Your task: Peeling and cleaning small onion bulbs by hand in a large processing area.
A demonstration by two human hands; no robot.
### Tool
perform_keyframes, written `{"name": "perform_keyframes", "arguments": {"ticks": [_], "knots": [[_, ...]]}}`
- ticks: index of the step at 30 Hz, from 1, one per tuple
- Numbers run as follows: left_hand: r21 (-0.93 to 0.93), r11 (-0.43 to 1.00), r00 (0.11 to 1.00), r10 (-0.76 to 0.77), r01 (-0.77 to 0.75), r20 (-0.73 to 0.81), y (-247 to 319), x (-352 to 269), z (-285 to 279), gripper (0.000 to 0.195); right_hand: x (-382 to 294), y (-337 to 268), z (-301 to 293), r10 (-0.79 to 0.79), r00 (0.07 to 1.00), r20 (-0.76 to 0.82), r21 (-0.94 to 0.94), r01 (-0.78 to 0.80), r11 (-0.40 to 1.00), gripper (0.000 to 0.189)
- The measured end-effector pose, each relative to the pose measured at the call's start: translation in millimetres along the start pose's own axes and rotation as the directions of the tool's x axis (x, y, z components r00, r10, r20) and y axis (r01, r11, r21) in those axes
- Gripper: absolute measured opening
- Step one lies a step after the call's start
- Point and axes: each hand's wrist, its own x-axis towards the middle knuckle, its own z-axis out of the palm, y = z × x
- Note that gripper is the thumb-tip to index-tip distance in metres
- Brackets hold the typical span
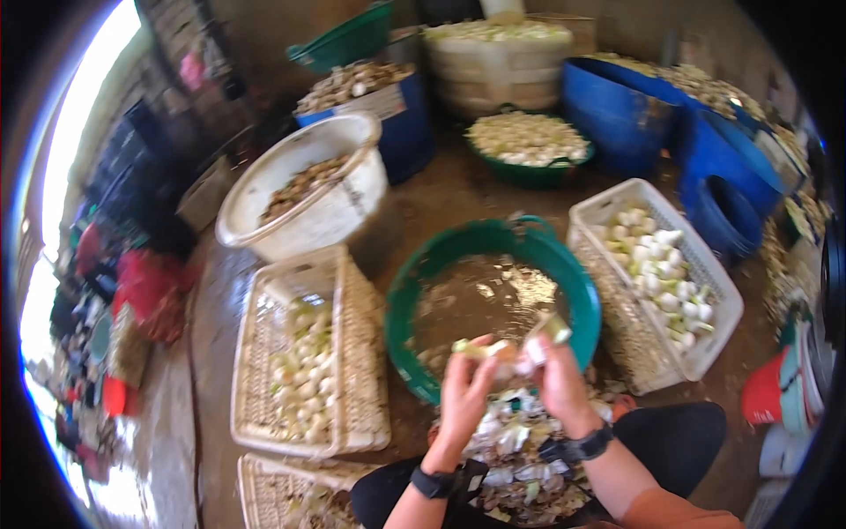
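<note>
My left hand (466, 390) grips a pale garlic bulb (503, 352) with a green stem (468, 348), above the near side of a green plastic tub (402, 324). Close beside it, my right hand (562, 387) pinches a whitish-green piece (555, 329); blur hides whether it is peel or a tool. Brown water (456, 297) fills the tub's bottom, with pale scraps floating on it. Below my hands, a heap of garlic peelings (505, 440) lies between my knees. Both wrists wear dark bands.
White crates of trimmed bulbs stand left (340, 344) and right (595, 311) of the tub. Behind are a white tub (363, 192), a green basin of bulbs (515, 173) and blue barrels (611, 99). Another crate (254, 486) holds peelings at near left. Red buckets (763, 393) stand right.
</note>
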Motion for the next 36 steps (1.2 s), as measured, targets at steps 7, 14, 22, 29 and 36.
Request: {"name": "perform_keyframes", "arguments": {"ticks": [7,14,22,29,36], "knots": [[-0.842,0.509,0.929,-0.369,0.181,-0.023,-12.4,3.9,-16.3,0.026,-28.2,-53.9,-37.4,-0.05,0.782,0.621,0.231,-0.122,0.965,0.023],[-0.819,0.546,0.858,-0.493,0.175,-0.145,-13.7,4.6,-11.6,0.028,-36.5,24.8,-45.0,0.542,0.698,0.467,-0.857,0.509,0.083,0.027],[-0.991,0.111,0.997,0.034,-0.071,-0.067,-26.9,15.4,-99.2,0.048,26.4,58.6,-41.8,0.07,0.929,0.364,-0.759,0.252,0.601,0.014],[-0.587,0.752,0.921,-0.388,0.299,-0.027,17.6,3.7,5.7,0.051,172.8,83.8,-155.4,0.17,0.906,0.387,-0.811,0.422,-0.406,0.021],[-0.654,0.687,0.925,-0.378,0.317,0.052,9.0,15.2,-5.6,0.03,199.6,154.7,-198.1,0.482,0.876,-0.002,-0.702,0.341,-0.625,0.027]]}}
